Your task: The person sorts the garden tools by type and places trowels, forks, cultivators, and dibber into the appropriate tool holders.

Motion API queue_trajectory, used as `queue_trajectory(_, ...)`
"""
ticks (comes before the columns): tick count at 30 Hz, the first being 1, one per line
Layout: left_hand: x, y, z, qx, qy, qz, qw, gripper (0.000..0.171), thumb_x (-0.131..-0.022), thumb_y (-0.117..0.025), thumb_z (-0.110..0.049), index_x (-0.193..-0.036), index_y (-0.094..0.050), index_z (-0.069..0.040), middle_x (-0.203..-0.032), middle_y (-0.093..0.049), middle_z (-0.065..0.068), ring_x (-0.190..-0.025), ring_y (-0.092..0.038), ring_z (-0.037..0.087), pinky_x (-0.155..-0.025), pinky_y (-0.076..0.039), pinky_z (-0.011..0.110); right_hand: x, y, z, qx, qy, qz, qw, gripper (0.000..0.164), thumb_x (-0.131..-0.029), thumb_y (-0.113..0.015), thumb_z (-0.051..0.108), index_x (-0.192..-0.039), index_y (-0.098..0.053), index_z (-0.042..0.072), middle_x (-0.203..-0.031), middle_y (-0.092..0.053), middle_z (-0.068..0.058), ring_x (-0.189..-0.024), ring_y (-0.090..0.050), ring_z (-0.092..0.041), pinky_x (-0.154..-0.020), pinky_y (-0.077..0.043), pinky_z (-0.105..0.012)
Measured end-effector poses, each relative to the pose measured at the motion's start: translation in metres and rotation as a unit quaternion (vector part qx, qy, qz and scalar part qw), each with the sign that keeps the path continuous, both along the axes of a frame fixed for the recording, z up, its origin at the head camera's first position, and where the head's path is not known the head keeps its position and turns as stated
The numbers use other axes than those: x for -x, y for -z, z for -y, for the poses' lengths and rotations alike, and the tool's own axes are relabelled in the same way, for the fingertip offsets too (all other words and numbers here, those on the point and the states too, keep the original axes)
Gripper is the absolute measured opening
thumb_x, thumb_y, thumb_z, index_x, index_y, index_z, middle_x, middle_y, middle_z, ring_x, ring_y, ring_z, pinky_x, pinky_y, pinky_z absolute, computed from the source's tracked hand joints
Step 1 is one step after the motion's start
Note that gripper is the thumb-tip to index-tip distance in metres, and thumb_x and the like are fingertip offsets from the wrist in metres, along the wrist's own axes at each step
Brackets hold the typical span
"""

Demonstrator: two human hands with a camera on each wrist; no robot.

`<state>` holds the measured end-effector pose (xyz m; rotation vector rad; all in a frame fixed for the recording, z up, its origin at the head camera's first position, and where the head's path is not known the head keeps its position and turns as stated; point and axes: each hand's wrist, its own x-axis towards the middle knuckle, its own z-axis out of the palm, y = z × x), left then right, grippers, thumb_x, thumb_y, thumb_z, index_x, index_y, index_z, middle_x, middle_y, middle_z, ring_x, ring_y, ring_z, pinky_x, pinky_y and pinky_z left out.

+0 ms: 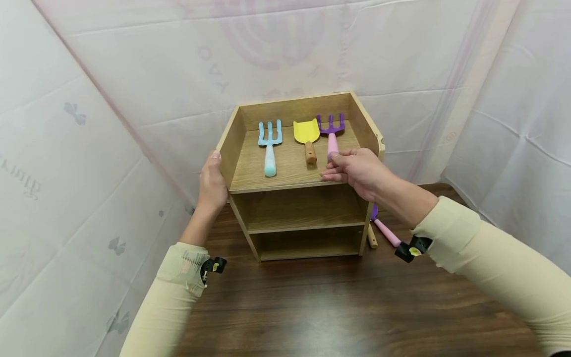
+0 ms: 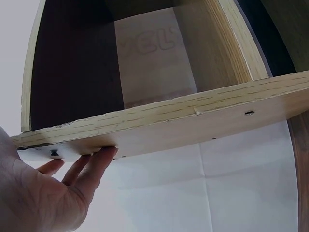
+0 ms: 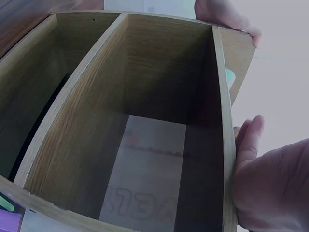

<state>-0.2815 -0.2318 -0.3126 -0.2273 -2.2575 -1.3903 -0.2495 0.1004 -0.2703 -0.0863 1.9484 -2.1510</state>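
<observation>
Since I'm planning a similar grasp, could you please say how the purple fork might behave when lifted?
The purple fork looks fairly stiff, its tines standing evenly apart. Its rounded pink handle appears smooth, so might slip slightly. The wide head should probably resist rolling.

Purple fork [image 1: 331, 129], pink-handled, atop wooden shelf [image 1: 250, 171]
</observation>
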Motion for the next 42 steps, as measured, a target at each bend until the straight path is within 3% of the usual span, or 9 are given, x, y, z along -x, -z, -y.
queue_trajectory(3, 0.000, 0.000, 0.001, -0.003, -0.002, 0.000, 1.0000, 0.068, -0.107, -0.020, -0.047, -0.142, -0.054, 0.000, -0.133, -0.058, 0.025, -0.124, -0.053, 0.032, -0.115, -0.039, 0.046, -0.002, -0.002, 0.000, 0.002, -0.007, 0.002, 1.000, 0.047, -0.116, -0.040, 0.015, -0.149, -0.039, -0.018, -0.127, -0.057, -0.022, -0.090, -0.076, -0.009, -0.093, -0.061, -0.020)
queue_trajectory(6, -0.002, 0.001, 0.001, -0.003, -0.009, 0.003, 0.9999, 0.067, -0.107, -0.020, -0.048, -0.137, -0.055, 0.000, -0.127, -0.058, 0.026, -0.117, -0.054, 0.033, -0.109, -0.042, 0.047, -0.003, -0.002, 0.000, 0.003, -0.010, 0.003, 1.000, 0.049, -0.117, -0.034, 0.017, -0.153, -0.036, -0.016, -0.145, -0.053, -0.031, -0.111, -0.074, -0.019, -0.097, -0.061, -0.023)
queue_trajectory(9, -0.004, 0.001, 0.001, 0.001, -0.012, 0.004, 0.9999, 0.065, -0.107, -0.019, -0.048, -0.132, -0.055, 0.000, -0.125, -0.058, 0.026, -0.116, -0.053, 0.033, -0.108, -0.041, 0.048, -0.006, -0.002, 0.000, 0.017, -0.011, 0.010, 1.000, 0.051, -0.117, -0.031, 0.016, -0.158, -0.032, -0.014, -0.156, -0.047, -0.035, -0.135, -0.064, -0.033, -0.101, -0.059, -0.025)
queue_trajectory(12, -0.005, 0.000, 0.001, 0.000, -0.012, 0.003, 0.9999, 0.065, -0.107, -0.019, -0.047, -0.131, -0.055, 0.001, -0.125, -0.058, 0.026, -0.117, -0.053, 0.033, -0.109, -0.041, 0.048, -0.009, -0.003, -0.001, 0.042, -0.017, 0.018, 0.999, 0.053, -0.117, -0.030, 0.016, -0.161, -0.026, -0.013, -0.162, -0.042, -0.035, -0.150, -0.051, -0.040, -0.105, -0.058, -0.027)
queue_trajectory(19, -0.005, 0.000, 0.005, 0.000, -0.026, -0.002, 0.9997, 0.064, -0.105, -0.020, -0.048, -0.128, -0.058, -0.001, -0.118, -0.061, 0.024, -0.106, -0.054, 0.026, -0.094, -0.042, 0.033, -0.014, -0.004, 0.000, 0.065, -0.023, 0.026, 0.997, 0.055, -0.117, -0.033, 0.017, -0.163, -0.020, -0.012, -0.163, -0.042, -0.032, -0.153, -0.048, -0.038, -0.108, -0.056, -0.025)
queue_trajectory(27, -0.005, 0.001, 0.007, 0.004, -0.030, -0.005, 0.9995, 0.064, -0.105, -0.022, -0.048, -0.129, -0.057, 0.000, -0.117, -0.060, 0.025, -0.104, -0.054, 0.027, -0.092, -0.041, 0.032, -0.026, -0.002, 0.001, 0.072, -0.037, 0.011, 0.997, 0.063, -0.117, -0.035, 0.018, -0.167, -0.008, -0.008, -0.169, -0.034, -0.029, -0.157, -0.043, -0.036, -0.123, -0.044, -0.035)
queue_trajectory(38, -0.005, -0.002, 0.008, -0.031, 0.005, 0.009, 0.9995, 0.068, -0.106, -0.021, -0.047, -0.141, -0.055, 0.001, -0.126, -0.060, 0.025, -0.110, -0.055, 0.019, -0.100, -0.043, 0.027, -0.079, -0.005, -0.005, -0.017, -0.095, -0.063, 0.993, 0.062, -0.113, -0.051, 0.024, -0.164, -0.029, -0.003, -0.176, -0.025, -0.015, -0.160, -0.038, -0.032, -0.134, -0.028, -0.046)
queue_trajectory(42, -0.006, -0.006, 0.007, -0.018, 0.001, 0.014, 0.9997, 0.063, -0.109, -0.019, -0.043, -0.133, -0.055, 0.002, -0.119, -0.059, 0.023, -0.101, -0.053, 0.012, -0.095, -0.042, 0.024, -0.101, -0.010, -0.012, -0.047, -0.104, -0.075, 0.991, 0.058, -0.112, -0.054, 0.030, -0.160, -0.039, 0.000, -0.171, -0.035, -0.013, -0.156, -0.046, -0.034, -0.135, -0.024, -0.052)
